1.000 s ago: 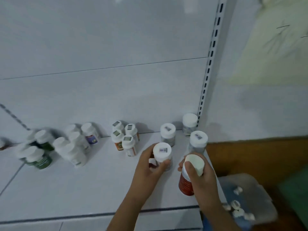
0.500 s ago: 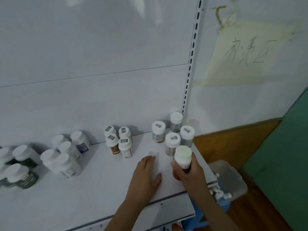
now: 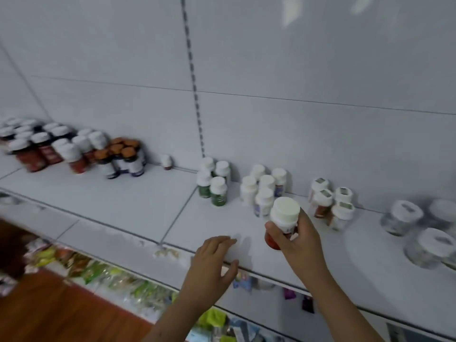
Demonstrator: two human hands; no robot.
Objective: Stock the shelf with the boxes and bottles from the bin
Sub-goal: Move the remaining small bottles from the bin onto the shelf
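White shelf point(image 3: 118, 206) against pale wall | bottle groups already stocked along far edge | right hand point(image 3: 299, 239) grasps white-capped red bottle point(image 3: 283, 219), raised near shelf front, not yet placed | left hand point(image 3: 212, 262) relaxed, resting on shelf edge | bin unseen

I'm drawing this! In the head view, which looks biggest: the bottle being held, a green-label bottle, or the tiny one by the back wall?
1. Red bottle in the right hand, though nearness inflates it.
2. Green-label bottle.
3. Lone small bottle, farthest back.
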